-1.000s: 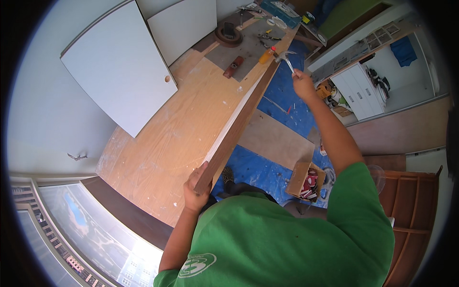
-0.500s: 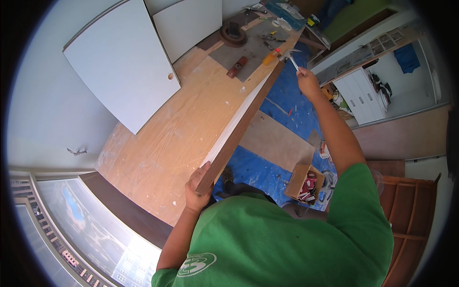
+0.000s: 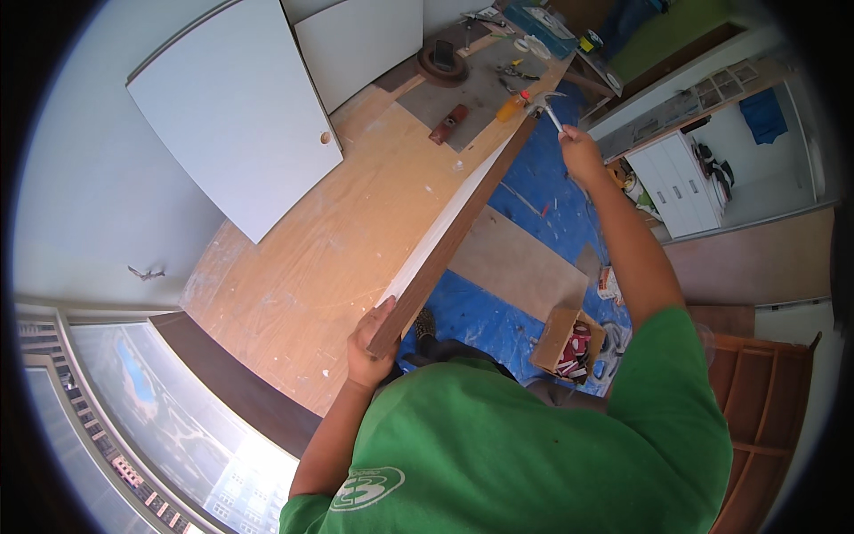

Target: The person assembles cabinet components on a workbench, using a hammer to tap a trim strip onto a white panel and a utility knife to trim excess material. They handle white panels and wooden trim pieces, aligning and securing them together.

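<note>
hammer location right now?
In the head view, upper right: the metal-headed hammer is in the right hand, at the far end of the long wooden board, beside an orange bottle.

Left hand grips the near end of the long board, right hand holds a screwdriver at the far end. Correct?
Not quite. The head view shows the right hand holding a hammer, not a screwdriver, at the far end of the long board. The rest stands: the left hand grips the board's near end, over the plywood table.

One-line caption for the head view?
Left hand steadies a long board on edge over the workbench; right hand holds a hammer.
</note>
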The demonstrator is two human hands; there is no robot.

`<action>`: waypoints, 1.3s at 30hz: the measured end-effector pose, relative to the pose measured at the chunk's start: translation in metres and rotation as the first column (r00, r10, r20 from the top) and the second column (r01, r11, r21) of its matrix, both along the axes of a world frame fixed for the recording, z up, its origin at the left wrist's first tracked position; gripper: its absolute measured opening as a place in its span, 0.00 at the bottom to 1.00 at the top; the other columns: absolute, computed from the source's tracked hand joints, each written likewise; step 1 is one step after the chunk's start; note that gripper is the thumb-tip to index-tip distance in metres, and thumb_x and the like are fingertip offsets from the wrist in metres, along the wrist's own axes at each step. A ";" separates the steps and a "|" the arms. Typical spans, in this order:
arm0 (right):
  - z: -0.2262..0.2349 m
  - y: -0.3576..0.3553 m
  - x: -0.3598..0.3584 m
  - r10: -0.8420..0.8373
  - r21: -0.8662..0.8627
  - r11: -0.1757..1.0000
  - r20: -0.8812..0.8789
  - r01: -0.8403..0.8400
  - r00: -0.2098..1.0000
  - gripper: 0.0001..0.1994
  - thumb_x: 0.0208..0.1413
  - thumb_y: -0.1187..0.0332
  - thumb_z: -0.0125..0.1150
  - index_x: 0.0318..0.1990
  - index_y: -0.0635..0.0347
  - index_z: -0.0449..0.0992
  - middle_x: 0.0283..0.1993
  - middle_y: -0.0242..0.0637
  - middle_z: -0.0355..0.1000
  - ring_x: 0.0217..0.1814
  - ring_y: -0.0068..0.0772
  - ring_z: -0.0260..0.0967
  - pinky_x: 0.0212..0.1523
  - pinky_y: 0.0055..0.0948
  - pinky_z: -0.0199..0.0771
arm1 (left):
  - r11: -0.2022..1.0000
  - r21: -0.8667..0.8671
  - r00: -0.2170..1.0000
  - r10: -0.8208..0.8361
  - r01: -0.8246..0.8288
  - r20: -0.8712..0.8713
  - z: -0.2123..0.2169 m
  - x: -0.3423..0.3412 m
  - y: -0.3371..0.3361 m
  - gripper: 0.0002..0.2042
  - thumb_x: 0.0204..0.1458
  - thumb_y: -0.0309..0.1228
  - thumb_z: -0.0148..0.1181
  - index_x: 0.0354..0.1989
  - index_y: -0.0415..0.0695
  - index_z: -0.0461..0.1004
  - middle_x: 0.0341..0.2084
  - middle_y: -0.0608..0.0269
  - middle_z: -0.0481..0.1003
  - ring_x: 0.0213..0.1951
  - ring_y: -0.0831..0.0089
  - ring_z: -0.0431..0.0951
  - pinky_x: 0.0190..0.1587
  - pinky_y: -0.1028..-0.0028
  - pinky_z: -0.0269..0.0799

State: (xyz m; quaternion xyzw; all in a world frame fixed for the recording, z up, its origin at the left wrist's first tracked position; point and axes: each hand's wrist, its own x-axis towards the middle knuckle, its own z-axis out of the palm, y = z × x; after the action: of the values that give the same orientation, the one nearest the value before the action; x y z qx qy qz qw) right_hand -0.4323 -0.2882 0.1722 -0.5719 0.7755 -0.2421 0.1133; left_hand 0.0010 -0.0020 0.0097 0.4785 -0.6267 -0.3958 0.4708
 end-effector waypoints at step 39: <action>-0.037 0.117 0.106 0.319 0.251 0.921 -0.051 -0.297 0.946 0.22 0.74 0.54 0.52 0.33 0.65 0.73 0.27 0.54 0.70 0.29 0.55 0.69 0.35 0.47 0.68 | 0.993 0.070 0.995 0.096 -0.094 -0.026 0.000 -0.017 0.013 0.26 0.51 0.22 0.68 0.62 0.42 0.77 0.55 0.44 0.81 0.58 0.51 0.82 0.62 0.62 0.77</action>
State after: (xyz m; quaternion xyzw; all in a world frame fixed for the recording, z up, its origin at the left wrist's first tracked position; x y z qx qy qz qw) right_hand -0.3259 -0.1710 0.1349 -0.6792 0.7038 -0.0997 0.1828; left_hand -0.0159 0.0110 0.0099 0.5179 -0.5824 -0.4011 0.4814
